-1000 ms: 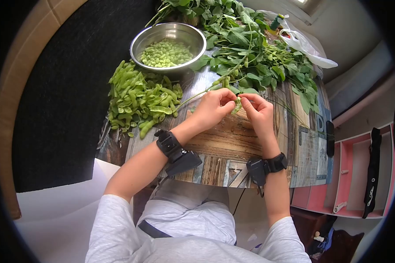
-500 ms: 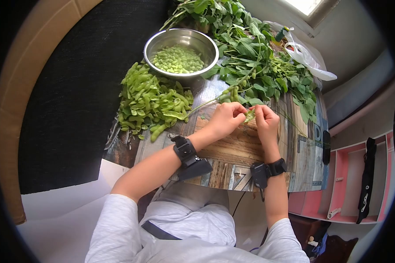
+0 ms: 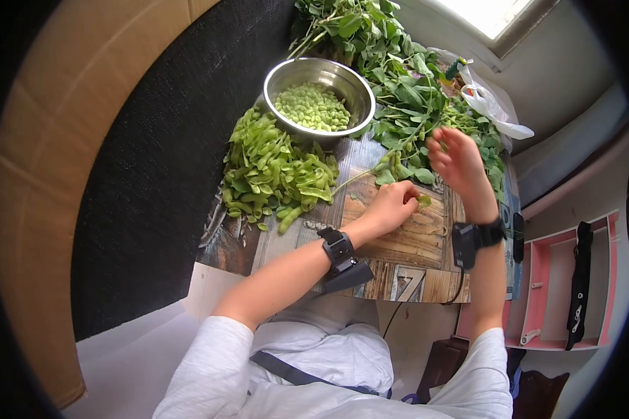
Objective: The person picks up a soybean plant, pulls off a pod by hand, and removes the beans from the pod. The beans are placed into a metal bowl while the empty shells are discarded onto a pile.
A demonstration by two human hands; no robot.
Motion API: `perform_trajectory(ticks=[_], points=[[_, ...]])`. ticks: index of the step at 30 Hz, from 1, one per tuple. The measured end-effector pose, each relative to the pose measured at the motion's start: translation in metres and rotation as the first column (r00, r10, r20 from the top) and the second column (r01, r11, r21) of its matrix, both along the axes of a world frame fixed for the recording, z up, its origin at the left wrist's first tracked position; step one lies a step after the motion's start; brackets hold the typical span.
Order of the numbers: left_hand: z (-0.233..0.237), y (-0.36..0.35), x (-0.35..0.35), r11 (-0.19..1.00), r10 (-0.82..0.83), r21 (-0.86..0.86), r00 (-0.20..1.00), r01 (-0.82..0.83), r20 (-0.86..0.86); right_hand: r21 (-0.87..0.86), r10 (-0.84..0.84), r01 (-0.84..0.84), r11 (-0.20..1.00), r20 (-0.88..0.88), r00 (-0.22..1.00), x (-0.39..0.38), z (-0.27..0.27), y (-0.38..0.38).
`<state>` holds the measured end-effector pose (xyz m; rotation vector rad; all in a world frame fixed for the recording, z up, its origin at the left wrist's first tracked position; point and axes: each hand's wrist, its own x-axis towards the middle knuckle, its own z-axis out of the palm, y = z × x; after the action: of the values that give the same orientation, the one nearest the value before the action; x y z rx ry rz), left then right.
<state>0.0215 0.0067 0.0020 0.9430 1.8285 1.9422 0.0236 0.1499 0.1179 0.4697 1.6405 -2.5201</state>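
small green pod [image 3: 424, 201]: I see only its tip past the left hand [image 3: 393, 207].
leafy green stalks [image 3: 398, 63]: cropped at top.

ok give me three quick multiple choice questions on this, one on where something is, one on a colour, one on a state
1. Where is the right hand?
A) flat on the lap
B) raised over the leafy stems
C) resting on the pile of pods

2. What colour are the wrist bands?
A) black
B) red
C) white

3. What state is the steel bowl in?
A) tipped over
B) empty
C) upright with shelled beans inside

Answers:
1 B: it hovers above the leaves at the table's far side.
2 A: both bands and their attached units are black.
3 C: the rim faces up and pale green beans cover the bottom.
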Motion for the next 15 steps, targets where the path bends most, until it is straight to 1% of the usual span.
perform_trajectory(ticks=[2,4,6,7,8,10,11,13,14,15], points=[[-0.005,0.001,0.001,1.000,-0.011,0.017,1.000,0.011,0.016,0.046,-0.006,0.008,0.999,-0.053,0.999,-0.037,0.012,-0.028],[-0.001,0.000,-0.001,0.999,-0.020,0.033,0.999,0.019,0.028,0.093,0.043,-0.045,0.995,0.023,0.999,-0.067,0.028,-0.061],[0.006,-0.005,-0.004,0.997,-0.025,-0.075,1.000,0.023,-0.017,0.234,0.200,-0.188,0.954,-0.029,0.979,-0.090,0.032,-0.074],[0.008,-0.007,-0.005,0.990,-0.035,-0.141,0.998,0.026,-0.059,0.322,0.149,-0.134,0.937,-0.023,0.989,-0.100,0.031,-0.078],[0.009,-0.008,-0.006,0.990,-0.031,-0.140,0.998,0.022,-0.062,0.323,0.153,-0.137,0.936,-0.025,0.988,-0.107,0.027,-0.076],[0.007,-0.007,-0.008,0.991,-0.062,-0.117,0.998,0.063,0.007,0.480,0.041,0.006,0.877,-0.087,0.995,-0.112,0.023,-0.074],[0.007,-0.007,-0.008,0.992,-0.058,-0.116,0.998,0.058,0.005,0.493,0.075,-0.022,0.870,-0.088,0.993,-0.105,0.022,-0.067],[0.002,-0.003,-0.008,0.994,0.107,-0.023,0.992,-0.108,-0.065,0.480,0.108,-0.042,0.876,-0.110,0.988,-0.077,0.019,-0.057],[-0.001,-0.001,-0.008,0.993,0.118,-0.014,0.991,-0.119,-0.064,0.465,0.133,-0.058,0.884,-0.130,0.982,-0.062,0.017,-0.051],[-0.003,0.000,-0.009,0.985,0.170,0.036,0.981,-0.167,-0.095,0.513,0.112,-0.028,0.858,-0.133,0.985,-0.049,0.014,-0.043]])
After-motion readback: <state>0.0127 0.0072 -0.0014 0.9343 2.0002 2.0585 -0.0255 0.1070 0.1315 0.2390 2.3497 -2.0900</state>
